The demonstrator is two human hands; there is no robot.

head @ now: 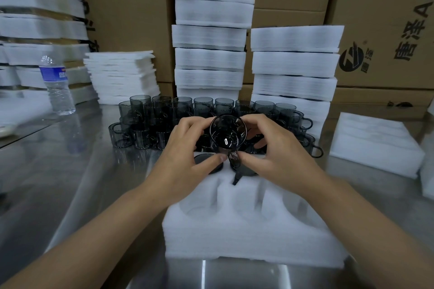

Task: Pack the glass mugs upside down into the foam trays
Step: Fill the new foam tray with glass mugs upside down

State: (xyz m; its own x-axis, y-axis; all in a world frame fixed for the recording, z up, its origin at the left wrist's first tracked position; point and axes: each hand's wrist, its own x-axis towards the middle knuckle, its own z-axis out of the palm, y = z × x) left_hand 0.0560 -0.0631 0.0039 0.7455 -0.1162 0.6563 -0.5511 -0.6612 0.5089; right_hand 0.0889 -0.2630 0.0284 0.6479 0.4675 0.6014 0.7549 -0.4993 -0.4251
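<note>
Mid-placement: glass mug [227, 132] pinched between fingers [187, 124] of left hand [185, 159] and right hand [277, 155], just above far row of foam tray [234, 230]. Next: confirm mouth-down, align handle [234, 157], lower into vacant pocket [239, 204].

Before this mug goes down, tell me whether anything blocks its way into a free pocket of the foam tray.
Nothing visible does. The left hand and right hand hold the mug over the far row of the foam tray, where two packed mugs sit; the near pockets lie open.
</note>
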